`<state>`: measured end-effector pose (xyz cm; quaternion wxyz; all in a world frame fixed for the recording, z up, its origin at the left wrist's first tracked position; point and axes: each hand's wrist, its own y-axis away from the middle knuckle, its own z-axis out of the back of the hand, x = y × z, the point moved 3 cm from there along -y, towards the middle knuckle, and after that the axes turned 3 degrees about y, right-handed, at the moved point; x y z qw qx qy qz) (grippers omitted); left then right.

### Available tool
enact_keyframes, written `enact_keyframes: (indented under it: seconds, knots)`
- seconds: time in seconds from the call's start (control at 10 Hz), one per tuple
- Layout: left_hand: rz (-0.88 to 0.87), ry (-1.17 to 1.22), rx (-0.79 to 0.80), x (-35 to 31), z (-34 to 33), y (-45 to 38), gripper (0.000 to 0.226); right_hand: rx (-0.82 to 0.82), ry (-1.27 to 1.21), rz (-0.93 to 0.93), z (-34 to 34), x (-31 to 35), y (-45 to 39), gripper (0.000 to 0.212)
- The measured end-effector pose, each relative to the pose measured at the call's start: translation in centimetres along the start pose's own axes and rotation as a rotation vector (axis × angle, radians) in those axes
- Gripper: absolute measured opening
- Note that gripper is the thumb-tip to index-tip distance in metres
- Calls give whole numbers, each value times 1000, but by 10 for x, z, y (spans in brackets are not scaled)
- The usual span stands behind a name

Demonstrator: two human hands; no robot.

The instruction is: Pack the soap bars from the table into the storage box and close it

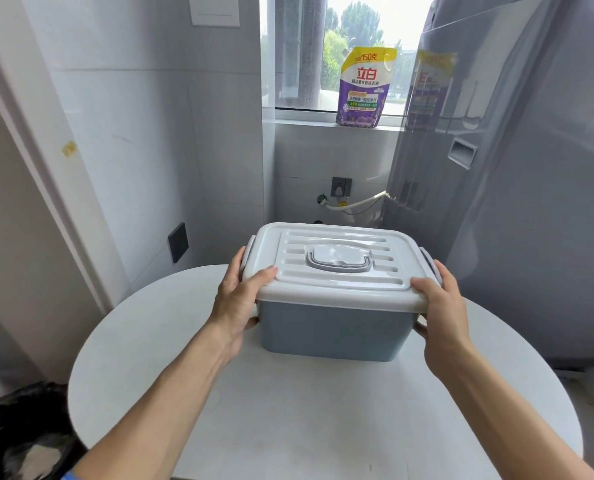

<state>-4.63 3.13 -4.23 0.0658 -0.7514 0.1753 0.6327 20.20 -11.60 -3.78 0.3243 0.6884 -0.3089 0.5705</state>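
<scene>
Left hand (238,299) grasping left end of storage box (333,329), thumb on white lid (337,268); right hand (442,308) grasping right end, thumb on lid corner. Lid seated flat, carry handle (338,259) folded down. Box at frame centre, on far part of round white bench (288,410). Soap bars not visible. Detergent pouch (364,88) on windowsill, upper centre; grey appliance (517,188) at right.

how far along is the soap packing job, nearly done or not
Nearly done, it seems. No soap bars show on the round table, and the white lid sits on the blue storage box. Left hand and right hand grip its ends. Whether the side latches are snapped, or soap is inside, cannot be seen.
</scene>
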Motion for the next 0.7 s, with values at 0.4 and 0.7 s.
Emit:
enact_keyframes:
  seconds: [0.4, 0.7]
  knots:
    - [-9, -9, -50, -10, -16, -53, 53, -24, 62, 19, -22, 7, -46, 48]
    - [-4, -8, -63, -10, -24, -89, 56, -6, 155, 25, -34, 12, -66, 35]
